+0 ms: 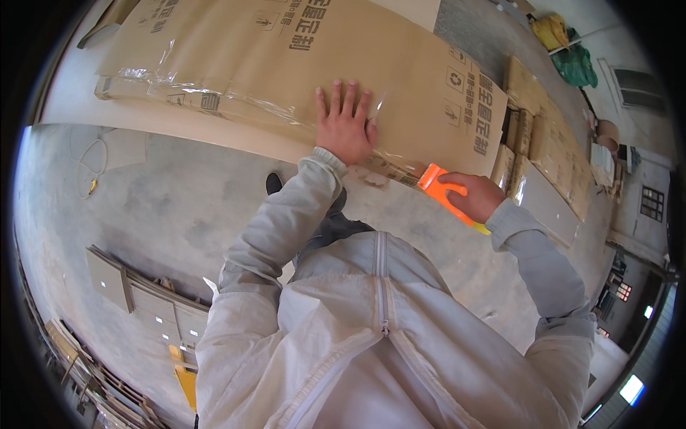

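A long, flat carton of brown printed cardboard lies across the far side in front of me. Shiny clear tape runs along its near edge. My left hand rests flat on top of the carton near that edge, fingers spread and holding nothing. To its right, my right hand is closed around an orange tape dispenser. The dispenser's toothed end is up against the carton's near edge, towards the right corner. Its lower end shows a bit of yellow.
More wrapped cartons are stacked on the right. Flat boards lie on the floor at the lower left, beside a yellow piece. A thin cable curls on the concrete floor at far left. Yellow and green sacks sit at the upper right.
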The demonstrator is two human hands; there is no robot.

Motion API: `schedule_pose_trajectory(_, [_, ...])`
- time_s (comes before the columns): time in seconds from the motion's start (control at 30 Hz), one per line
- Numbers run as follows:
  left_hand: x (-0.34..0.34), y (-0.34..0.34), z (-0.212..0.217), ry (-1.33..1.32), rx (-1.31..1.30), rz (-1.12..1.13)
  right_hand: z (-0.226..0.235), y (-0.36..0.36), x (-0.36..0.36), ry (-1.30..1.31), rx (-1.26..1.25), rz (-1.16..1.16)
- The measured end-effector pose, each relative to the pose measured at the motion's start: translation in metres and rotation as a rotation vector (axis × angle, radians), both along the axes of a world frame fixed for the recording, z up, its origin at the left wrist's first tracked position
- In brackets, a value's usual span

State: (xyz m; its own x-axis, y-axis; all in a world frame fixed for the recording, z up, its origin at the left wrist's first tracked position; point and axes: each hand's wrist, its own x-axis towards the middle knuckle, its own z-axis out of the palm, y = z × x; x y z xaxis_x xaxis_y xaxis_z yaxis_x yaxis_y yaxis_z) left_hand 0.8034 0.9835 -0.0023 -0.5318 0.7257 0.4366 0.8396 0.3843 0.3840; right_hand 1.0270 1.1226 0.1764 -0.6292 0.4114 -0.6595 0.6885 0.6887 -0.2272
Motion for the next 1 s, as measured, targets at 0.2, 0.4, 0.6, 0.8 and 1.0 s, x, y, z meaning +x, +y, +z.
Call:
schedule_pose_trajectory(0.2, [-0.003, 0.0, -0.002, 0.019, -0.04, -0.028, -0.006, -0.004, 0.048, -0.045, 0.122, -0.054])
schedule_pose_trajectory(0.4, [0.011, 0.009, 0.004, 0.052, -0.057, -0.033, -0.018, -0.017, 0.068, -0.181, 0.271, -0.044])
schedule_pose_trajectory(0.6, [0.077, 0.036, 0.014, 0.0, -0.247, -0.883, -0.024, -0.04, 0.057, -0.148, 0.339, -0.116])
schedule_pose_trajectory(0.8, [0.108, 0.056, 0.01, 0.124, -0.317, -0.741, -0.054, -0.059, 0.059, -0.107, 0.397, -0.185])
schedule_pose_trajectory(1.0, [0.104, 0.057, 0.013, 0.217, -0.371, -0.773, -0.067, -0.024, 0.152, -0.836, 0.64, 0.326])
